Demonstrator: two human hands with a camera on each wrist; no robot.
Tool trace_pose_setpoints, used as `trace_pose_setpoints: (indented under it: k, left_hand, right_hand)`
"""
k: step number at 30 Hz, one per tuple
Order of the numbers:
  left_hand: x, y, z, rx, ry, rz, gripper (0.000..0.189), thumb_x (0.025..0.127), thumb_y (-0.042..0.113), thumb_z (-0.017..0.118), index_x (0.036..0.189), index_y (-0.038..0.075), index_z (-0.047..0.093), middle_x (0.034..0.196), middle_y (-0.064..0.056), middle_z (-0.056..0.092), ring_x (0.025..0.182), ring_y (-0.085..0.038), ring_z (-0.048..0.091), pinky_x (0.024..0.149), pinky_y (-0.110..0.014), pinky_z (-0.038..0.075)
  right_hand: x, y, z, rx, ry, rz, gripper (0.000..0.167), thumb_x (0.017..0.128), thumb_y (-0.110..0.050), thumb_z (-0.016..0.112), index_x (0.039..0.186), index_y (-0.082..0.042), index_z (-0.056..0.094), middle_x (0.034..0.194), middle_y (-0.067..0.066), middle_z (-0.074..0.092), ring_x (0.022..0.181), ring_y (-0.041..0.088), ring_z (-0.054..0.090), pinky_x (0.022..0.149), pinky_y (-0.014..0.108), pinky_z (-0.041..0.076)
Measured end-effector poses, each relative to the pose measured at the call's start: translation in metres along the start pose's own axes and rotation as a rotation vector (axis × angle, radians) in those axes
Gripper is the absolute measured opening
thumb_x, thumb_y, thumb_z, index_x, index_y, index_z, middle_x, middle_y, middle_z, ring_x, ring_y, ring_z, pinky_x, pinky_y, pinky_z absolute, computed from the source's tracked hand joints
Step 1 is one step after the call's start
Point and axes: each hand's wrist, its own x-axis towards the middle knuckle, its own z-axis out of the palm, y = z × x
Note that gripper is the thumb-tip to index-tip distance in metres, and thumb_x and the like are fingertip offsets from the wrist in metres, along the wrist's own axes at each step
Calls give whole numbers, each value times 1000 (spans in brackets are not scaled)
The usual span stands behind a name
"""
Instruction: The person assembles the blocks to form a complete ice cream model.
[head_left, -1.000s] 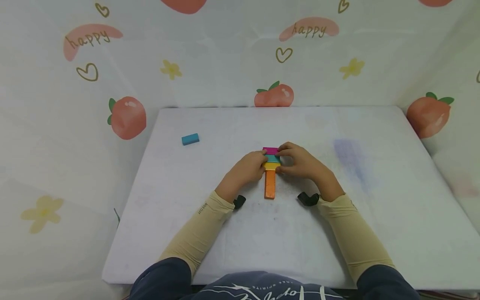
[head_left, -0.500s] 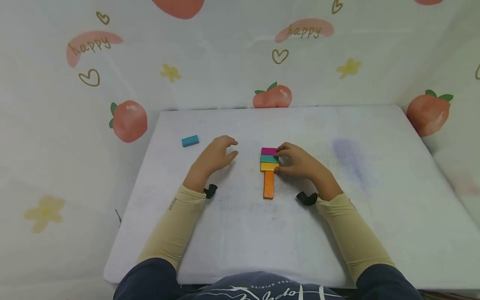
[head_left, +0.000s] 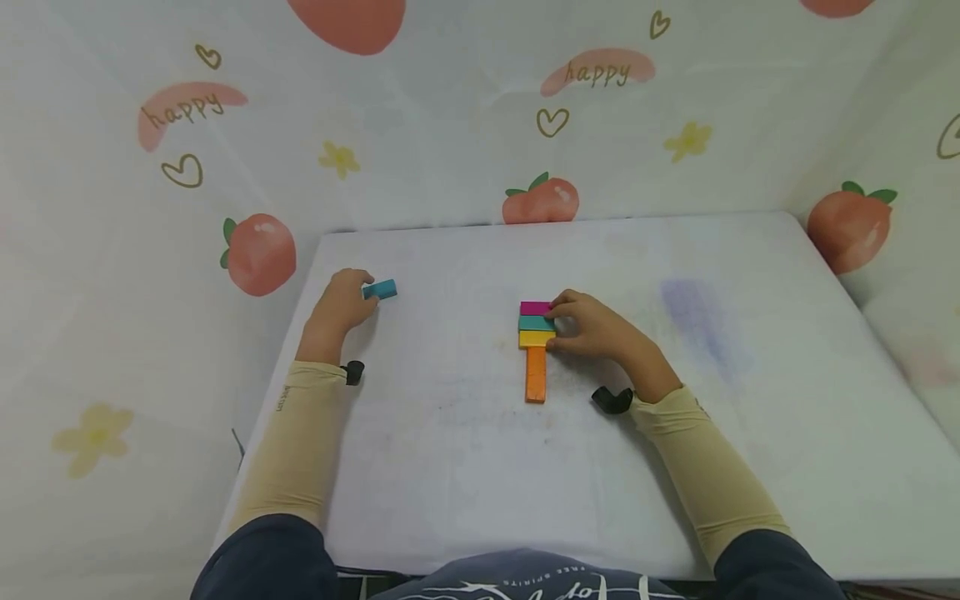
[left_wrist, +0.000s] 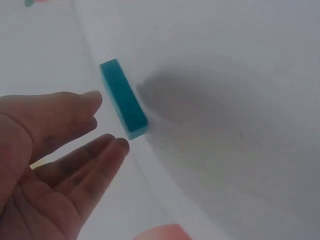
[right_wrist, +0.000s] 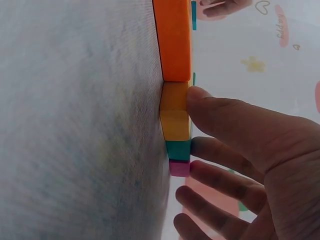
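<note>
At the left of the table, my left hand (head_left: 337, 307) is at a blue block (head_left: 382, 289), thumb and fingers apart near its end. In the left wrist view the blue block (left_wrist: 124, 100) lies just beyond the fingertips. My right hand (head_left: 600, 331) rests against a row of blocks at mid-table: magenta (head_left: 534, 308), teal (head_left: 534, 322) and yellow (head_left: 534, 339), side by side. An orange block (head_left: 536, 375) extends from the yellow one toward the body. In the right wrist view, the thumb touches the yellow block (right_wrist: 175, 125), and fairly straight fingers meet the teal block (right_wrist: 178, 150) and magenta block (right_wrist: 179, 169).
A white table (head_left: 450, 467) carries all the blocks, its left edge close beside the left forearm. Behind it hangs a printed curtain (head_left: 435, 100). Black wrist devices (head_left: 612, 400) sit below both hands. A purplish stain (head_left: 697, 321) marks the right part of the tabletop.
My left hand has left the row of blocks and moved left across the table to the blue block. The right hand has stayed at the row. The view has shifted slightly.
</note>
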Motion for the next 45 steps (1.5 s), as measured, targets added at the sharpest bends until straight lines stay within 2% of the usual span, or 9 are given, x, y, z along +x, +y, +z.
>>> trace_pose_setpoints:
  k: [6,10,16,22,35,41,45]
  left_hand:
    - [6,-3,5,-45,-2,0,42,102,4,59,140,-14,57,147,-34,55,143,-49,48,122,-62,39]
    - [11,-1,10,-32,2,0,40,102,1,57,139,-14,59,145,-33,56,141,-48,50,122,-61,39]
    - [21,12,20,-21,10,38,35,102,-1,58,134,-16,62,139,-32,59,136,-47,53,120,-58,43]
    - [32,40,36,-26,18,94,32,103,-1,58,131,-13,66,136,-28,61,134,-43,56,119,-53,45]
    - [51,117,75,9,-47,263,31,101,-6,54,127,-9,70,133,-23,67,134,-36,60,120,-45,47]
    - [54,148,87,29,-84,314,30,102,-6,54,126,-6,71,127,-20,69,123,-31,63,117,-42,49]
    - [57,163,94,42,-119,343,30,103,-1,53,127,-5,71,126,-19,68,119,-29,63,116,-40,50]
  right_hand:
    - [0,1,0,4,7,0,51,91,-31,86,133,-4,73,138,14,62,133,34,56,119,53,47]
    - [0,0,0,9,5,-5,51,91,-30,86,133,-4,73,138,14,61,133,34,56,119,52,47]
    - [0,0,0,22,6,7,51,90,-29,87,132,-4,73,138,13,61,133,33,56,119,52,47]
    - [0,1,0,24,9,11,52,91,-30,86,133,-3,73,138,14,61,133,33,55,119,53,47]
    - [2,1,3,16,6,18,52,91,-31,86,134,-5,73,139,12,61,134,32,56,120,52,46]
    - [2,1,3,13,4,25,52,91,-32,86,134,-5,73,139,12,61,133,32,56,119,52,47]
    - [2,1,3,12,4,17,52,91,-31,86,134,-5,73,139,13,62,133,32,56,119,52,47]
